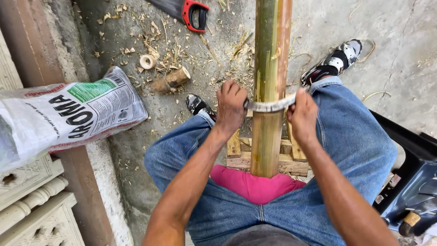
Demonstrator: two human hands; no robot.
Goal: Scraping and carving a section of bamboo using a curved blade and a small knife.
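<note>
Seated person braces a bamboo pole between the knees, its near end on a wooden block. Left hand and right hand each grip 1 end of a curved blade laid across it for even scraping pressure.

The long green bamboo pole runs straight away from the person, between the two knees in blue jeans. Its near end sits on a small wooden stand, just above a pink cloth on the lap. A curved metal blade lies across the pole. The left hand grips the blade left of the pole, and the right hand grips it on the right. A white printed plastic sack lies far left. A short cut bamboo piece lies between sack and pole. A red-handled saw lies farther off, left of the pole.
</note>
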